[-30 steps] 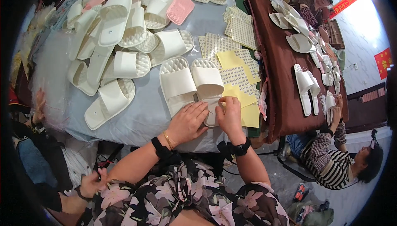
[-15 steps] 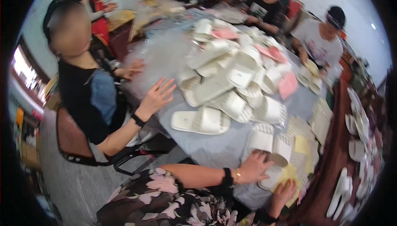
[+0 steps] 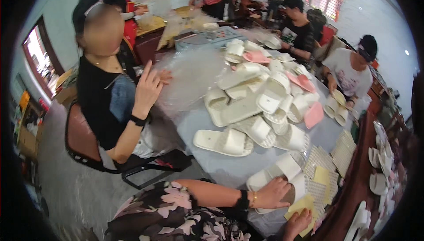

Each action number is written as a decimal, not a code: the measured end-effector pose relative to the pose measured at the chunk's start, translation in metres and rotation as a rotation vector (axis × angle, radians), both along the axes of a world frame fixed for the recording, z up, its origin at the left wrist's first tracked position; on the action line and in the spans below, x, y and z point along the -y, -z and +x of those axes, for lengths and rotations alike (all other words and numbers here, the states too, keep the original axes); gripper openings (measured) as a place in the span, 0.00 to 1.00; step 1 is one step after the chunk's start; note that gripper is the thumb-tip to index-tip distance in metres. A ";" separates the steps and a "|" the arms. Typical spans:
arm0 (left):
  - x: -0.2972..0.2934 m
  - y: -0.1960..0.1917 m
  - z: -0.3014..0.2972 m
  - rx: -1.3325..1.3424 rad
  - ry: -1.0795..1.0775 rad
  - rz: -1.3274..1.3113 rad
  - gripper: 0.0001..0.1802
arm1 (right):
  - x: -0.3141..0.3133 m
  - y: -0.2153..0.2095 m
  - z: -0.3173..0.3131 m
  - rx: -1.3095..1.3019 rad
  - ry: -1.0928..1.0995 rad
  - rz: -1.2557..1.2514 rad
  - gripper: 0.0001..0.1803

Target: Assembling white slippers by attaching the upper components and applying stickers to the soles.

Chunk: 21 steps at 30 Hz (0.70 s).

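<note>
A pair of white slippers lies side by side at the near edge of the table, the far slipper (image 3: 264, 177) and the near slipper (image 3: 299, 189). My left hand (image 3: 273, 193) rests over the near one with its fingers stretched out, hiding part of the sole and strap. Low on the right, my right hand (image 3: 297, 226) is open, its fingers slightly bent at the edge of a yellow sheet (image 3: 304, 205). Whether those fingertips pinch anything is too small to make out. Another yellow sheet (image 3: 322, 175) lies on pale gridded sheets (image 3: 319, 160) beside the slippers.
White slippers (image 3: 240, 108) and a few pink ones (image 3: 313, 115) are heaped mid-table. Clear plastic bags (image 3: 190, 80) lie beyond, on the left. A co-worker (image 3: 104, 95) sits at the left with a hand raised; others work across the table. More slippers (image 3: 378, 183) lie at the right.
The near pair of slippers has turned, heels swinging left. My left hand stays over the near slipper; my right hand has drawn back slightly. The co-worker at left has lifted a hand. The view has shifted.
</note>
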<state>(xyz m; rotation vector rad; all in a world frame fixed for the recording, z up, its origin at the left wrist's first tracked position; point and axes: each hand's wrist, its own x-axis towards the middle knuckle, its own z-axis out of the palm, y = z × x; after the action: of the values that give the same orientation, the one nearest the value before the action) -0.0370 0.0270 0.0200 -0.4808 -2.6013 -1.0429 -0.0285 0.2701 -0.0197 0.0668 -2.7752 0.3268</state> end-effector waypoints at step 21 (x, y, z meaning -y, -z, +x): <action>0.241 -0.190 -0.182 0.006 -0.519 -0.179 0.36 | 0.016 -0.002 0.003 0.065 0.011 -0.121 0.26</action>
<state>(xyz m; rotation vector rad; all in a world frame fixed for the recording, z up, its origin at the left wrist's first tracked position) -0.2191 -0.2142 0.2095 0.1629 -2.6187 -0.6411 -0.0252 0.2536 -0.0176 0.0110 -2.8118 0.5019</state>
